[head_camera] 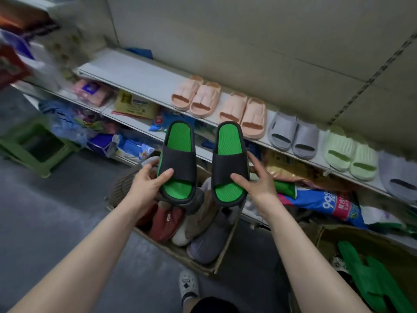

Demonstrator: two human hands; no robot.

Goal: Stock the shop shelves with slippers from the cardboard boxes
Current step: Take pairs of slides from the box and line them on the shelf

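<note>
Grey shop floor runs below a white shelf (140,73) lined with peach pairs (196,96), grey pair (293,134) and pale green pair (349,154). An open cardboard box (198,266) holds red, beige and grey slippers (207,242); a second box (334,236) holds green slippers (370,279). Above the first box, the left hand (146,184) grips the left black-and-green slipper (178,159) and the right hand (259,181) grips the right black-and-green slipper (230,163), thumbs on top, fingers curled beneath.
</note>
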